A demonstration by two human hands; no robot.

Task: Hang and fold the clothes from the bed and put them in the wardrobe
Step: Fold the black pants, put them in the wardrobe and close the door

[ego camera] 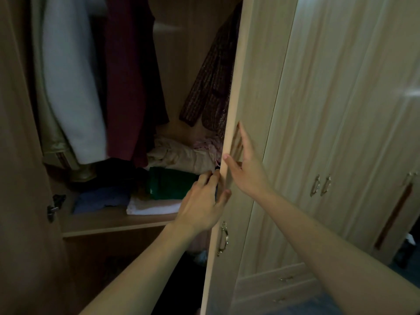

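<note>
While both hands gripped one pale wooden wardrobe door (245,92), left hand (200,205) fingers curled around its edge, right hand (245,169) lay spread flat.

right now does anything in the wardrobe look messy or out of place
Yes: a crumpled beige heap sits unfolded behind the folded green and white clothes on the shelf, and pink fringe spills toward the door edge, where it could catch.
</note>
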